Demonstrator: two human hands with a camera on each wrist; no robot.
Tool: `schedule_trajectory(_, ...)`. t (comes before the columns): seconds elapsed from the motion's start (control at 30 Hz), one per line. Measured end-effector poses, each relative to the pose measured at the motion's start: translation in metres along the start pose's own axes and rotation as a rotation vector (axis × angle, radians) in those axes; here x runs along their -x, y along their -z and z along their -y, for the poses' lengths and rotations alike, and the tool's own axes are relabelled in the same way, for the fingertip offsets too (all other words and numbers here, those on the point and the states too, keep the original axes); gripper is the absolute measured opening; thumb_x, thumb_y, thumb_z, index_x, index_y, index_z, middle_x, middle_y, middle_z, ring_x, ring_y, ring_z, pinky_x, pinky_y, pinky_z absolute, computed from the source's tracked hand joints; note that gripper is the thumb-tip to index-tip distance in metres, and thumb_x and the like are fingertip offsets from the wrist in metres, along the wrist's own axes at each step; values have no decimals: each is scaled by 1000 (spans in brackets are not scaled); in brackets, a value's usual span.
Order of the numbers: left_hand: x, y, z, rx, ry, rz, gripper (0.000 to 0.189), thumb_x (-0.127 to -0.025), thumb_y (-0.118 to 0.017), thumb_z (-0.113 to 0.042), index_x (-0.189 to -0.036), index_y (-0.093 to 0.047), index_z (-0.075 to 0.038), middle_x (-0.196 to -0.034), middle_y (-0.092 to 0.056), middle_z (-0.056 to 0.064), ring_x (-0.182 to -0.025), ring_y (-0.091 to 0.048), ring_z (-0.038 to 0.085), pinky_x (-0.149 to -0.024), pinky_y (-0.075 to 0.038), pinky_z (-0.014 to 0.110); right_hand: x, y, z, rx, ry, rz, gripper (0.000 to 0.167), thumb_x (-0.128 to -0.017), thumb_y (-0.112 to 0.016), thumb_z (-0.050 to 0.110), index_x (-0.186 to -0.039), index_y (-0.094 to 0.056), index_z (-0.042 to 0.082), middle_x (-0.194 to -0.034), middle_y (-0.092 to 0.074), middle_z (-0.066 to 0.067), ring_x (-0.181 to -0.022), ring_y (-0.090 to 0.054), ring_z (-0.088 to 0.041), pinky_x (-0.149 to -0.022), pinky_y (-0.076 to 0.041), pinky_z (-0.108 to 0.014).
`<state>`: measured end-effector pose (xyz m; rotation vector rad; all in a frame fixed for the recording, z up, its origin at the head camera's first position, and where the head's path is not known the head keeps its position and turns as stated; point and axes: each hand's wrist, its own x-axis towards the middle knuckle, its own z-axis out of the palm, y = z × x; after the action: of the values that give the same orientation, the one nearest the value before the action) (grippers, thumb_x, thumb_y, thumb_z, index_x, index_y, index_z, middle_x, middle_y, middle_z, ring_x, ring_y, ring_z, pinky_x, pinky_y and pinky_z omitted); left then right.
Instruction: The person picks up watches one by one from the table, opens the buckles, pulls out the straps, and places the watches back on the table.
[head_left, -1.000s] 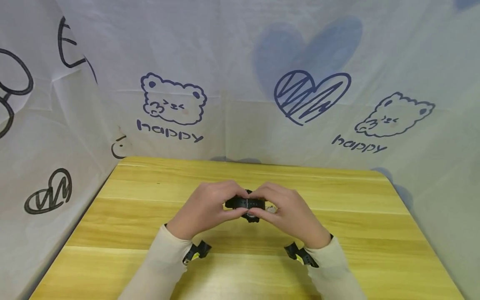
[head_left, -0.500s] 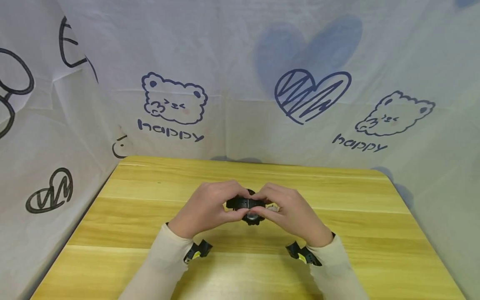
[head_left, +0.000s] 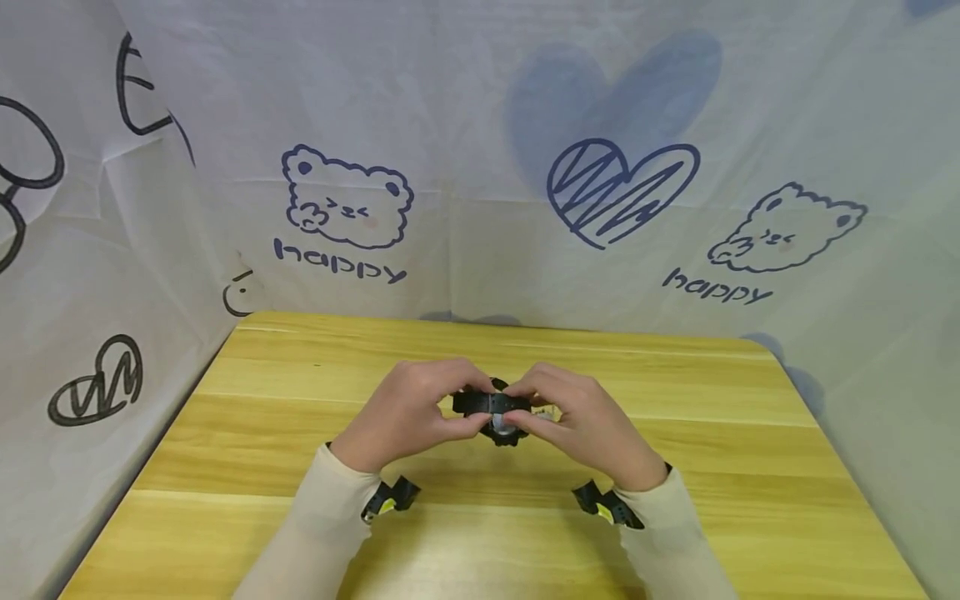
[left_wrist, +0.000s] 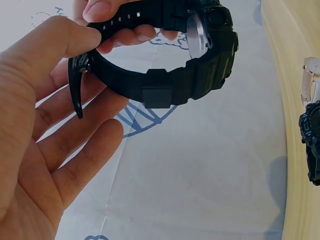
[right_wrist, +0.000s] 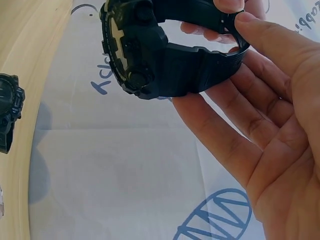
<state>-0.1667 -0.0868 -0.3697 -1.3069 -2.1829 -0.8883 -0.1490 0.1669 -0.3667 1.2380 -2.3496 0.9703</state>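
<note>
A black wristwatch (head_left: pixel 472 404) is held above the table between both hands, its strap bent into a loop. My left hand (head_left: pixel 412 417) pinches one strap end between thumb and fingers. In the left wrist view the strap's free tip hangs below the buckle, and the silver case back shows inside the watch (left_wrist: pixel 215 50). With thumb and fingers, my right hand (head_left: pixel 588 421) pinches the strap beside it; some right fingers support the strap from outside in the right wrist view, where the dark case (right_wrist: pixel 132 55) faces away from the palm.
On the wood-grain table (head_left: pixel 480 533) lies a second black watch (left_wrist: pixel 312 140) with a pale watch (left_wrist: pixel 310 82) beside it. From the head view the right hand partly hides the pale watch. White cloth (head_left: pixel 480 242) with drawings stands behind and at the sides.
The thumbs and fingers have shifted slightly along the strap, and the hands stand a little farther apart. Both hands still hold the watch in about the same place.
</note>
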Motion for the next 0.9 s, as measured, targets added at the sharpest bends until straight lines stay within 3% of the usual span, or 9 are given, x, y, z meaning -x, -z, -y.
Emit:
schedule_trajectory(0.2, -1, 1, -2, -1, -2, -5, 23, -85, -85, -16, -104, -72, -13, -96, -74, -5, -81, -67, 2, -71, -56, 18, -1, -1, -2, 55, 22, -22, 23, -87, -85, 14, -107, -73, 14, -99, -70, 4, -86, -68, -8, -71, -59, -25)
schedule_trajectory(0.43, -3, 1, -7, -70, 4, 3, 26, -83, -86, -16, -105, -72, -13, -95, -73, -5, -77, -65, 1, -68, -55, 18, -3, -3, -1, 144, 39, -40, 26, -94, -79, 30, -112, -73, 13, -106, -73, 1, -93, -70, -10, -77, -59, -28)
schedule_trajectory(0.9, -3, -1, -8, -119, 30, 45, 23, -86, -85, -22, -105, -73, -16, -96, -73, -8, -77, -63, 0, -66, -54, 20, -4, -4, 1, 123, 33, -4, 23, -90, -82, 18, -110, -72, 13, -100, -71, 2, -85, -69, -8, -69, -56, -22)
